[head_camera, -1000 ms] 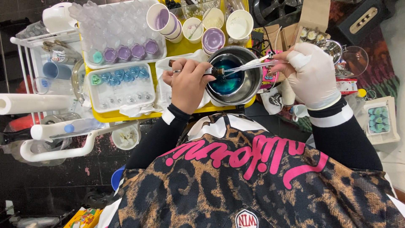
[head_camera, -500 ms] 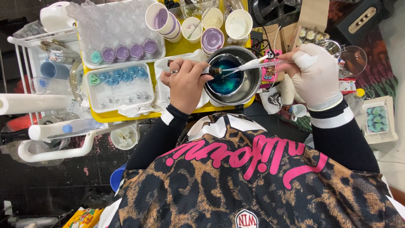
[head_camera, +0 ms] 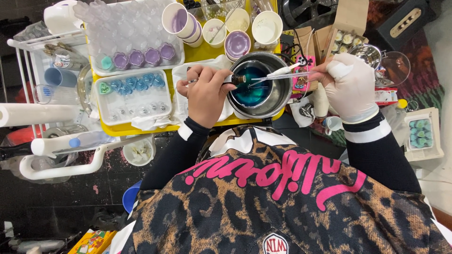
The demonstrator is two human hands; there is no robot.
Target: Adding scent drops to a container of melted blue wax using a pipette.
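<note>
At the left end of the yellow tray (head_camera: 141, 129), a clear plastic mould of purple pieces (head_camera: 136, 57) and a white mould of blue pieces (head_camera: 131, 87) are lying side by side. Near the tray's right edge, the bare left hand (head_camera: 205, 91) is clamping its fingers around a small amber glass bottle (head_camera: 237, 79), tilting it over the round steel bowl of blue liquid (head_camera: 256, 87). The white-gloved right hand (head_camera: 349, 84) is pinching a clear glass dropper (head_camera: 282, 73) whose tip is nearing the bottle's mouth.
</note>
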